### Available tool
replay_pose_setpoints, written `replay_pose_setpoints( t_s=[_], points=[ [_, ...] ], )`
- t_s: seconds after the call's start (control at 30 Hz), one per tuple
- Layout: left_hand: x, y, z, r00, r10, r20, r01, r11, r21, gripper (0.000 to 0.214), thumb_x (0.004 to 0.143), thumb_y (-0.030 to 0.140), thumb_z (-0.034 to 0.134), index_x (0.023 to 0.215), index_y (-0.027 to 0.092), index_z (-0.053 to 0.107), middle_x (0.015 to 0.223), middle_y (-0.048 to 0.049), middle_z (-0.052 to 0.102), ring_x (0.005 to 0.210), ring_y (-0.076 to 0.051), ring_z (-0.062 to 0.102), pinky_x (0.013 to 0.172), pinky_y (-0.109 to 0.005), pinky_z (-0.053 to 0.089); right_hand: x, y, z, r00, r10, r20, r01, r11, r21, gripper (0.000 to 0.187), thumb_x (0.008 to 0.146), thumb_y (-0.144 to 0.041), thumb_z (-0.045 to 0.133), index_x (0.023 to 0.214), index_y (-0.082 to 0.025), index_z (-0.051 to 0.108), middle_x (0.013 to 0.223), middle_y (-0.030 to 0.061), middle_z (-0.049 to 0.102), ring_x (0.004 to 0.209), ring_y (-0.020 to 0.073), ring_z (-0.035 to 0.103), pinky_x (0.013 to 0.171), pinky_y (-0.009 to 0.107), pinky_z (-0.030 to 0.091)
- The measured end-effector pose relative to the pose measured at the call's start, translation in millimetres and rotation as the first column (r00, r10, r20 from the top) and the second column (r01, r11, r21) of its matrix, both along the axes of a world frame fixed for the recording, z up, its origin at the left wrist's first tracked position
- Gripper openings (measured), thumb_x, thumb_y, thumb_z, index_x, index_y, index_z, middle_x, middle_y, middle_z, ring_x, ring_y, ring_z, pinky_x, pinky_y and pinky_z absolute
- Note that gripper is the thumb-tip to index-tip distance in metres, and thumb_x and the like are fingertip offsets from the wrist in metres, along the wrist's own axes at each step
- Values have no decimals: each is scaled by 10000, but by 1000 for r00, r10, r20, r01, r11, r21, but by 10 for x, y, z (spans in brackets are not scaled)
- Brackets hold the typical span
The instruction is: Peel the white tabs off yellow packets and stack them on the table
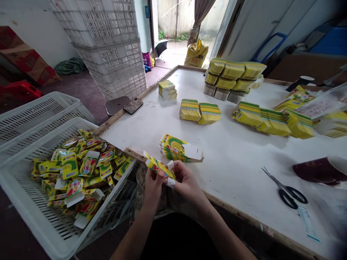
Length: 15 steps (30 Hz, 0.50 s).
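Both my hands hold one small yellow-green carton (158, 167) just in front of the table's near edge. My left hand (152, 186) grips it from below with closed fingers. My right hand (183, 178) pinches its right end, fingertips wrapped in white tape. Right behind, on the white table (230, 155), lies a short stack of flat cartons (177, 148) with white flaps. A white plastic crate (35, 216) at my left holds several folded cartons (81, 166) in a loose heap.
Bundles of flat yellow cartons (200, 112) lie mid-table, with more bundles (233, 77) stacked at the back and right. Scissors (287, 189) and a dark red cup (320, 171) lie at the right. A phone (133, 105) rests on the left table edge. White crates (108, 47) tower behind.
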<state>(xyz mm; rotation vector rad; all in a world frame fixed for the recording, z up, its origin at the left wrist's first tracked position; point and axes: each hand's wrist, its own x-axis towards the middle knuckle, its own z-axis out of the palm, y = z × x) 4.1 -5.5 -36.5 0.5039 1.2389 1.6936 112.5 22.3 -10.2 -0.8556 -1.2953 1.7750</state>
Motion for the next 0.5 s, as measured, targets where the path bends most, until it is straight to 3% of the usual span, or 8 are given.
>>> replay_pose_setpoints(
  t_s=[0.13, 0.27, 0.4, 0.5],
  points=[
    [-56, -5, -7, 998, 21, -54, -21, 1000, 1, 389, 608, 462, 846, 754, 176, 626, 657, 40, 646, 553, -108, 570, 567, -217, 464, 28, -63, -5, 999, 3, 46, -5, 999, 52, 291, 742, -293, 772, 926, -203, 565, 685, -67, 475, 610, 107, 429, 565, 218, 356],
    [-193, 0, 45, 994, -61, -88, 60, 998, -13, 396, 681, 528, 786, 710, 149, 676, 631, 10, 677, 535, -123, 580, 551, -234, 470, 100, -14, 32, 983, -44, 176, 10, 981, 192, 169, 822, -327, 669, 814, -189, 572, 693, -34, 519, 624, 123, 459, 571, 232, 379],
    [-285, -22, 67, 970, -214, -119, 213, 977, -18, 504, 710, 624, 727, 704, 119, 724, 625, -54, 697, 608, -198, 639, 596, -300, 510, 293, 130, 154, 947, -86, 310, -53, 908, 415, 150, 865, -273, 601, 747, -181, 598, 662, -26, 528, 621, 125, 463, 574, 232, 375],
    [-335, -35, 137, 947, -293, -130, 291, 956, -30, 642, 700, 735, 655, 842, 116, 752, 789, -113, 749, 794, -272, 687, 720, -364, 542, 478, 202, 261, 915, -89, 394, -151, 829, 538, 120, 883, -186, 559, 796, -178, 643, 701, -9, 579, 647, 133, 513, 597, 232, 405]
  ],
)
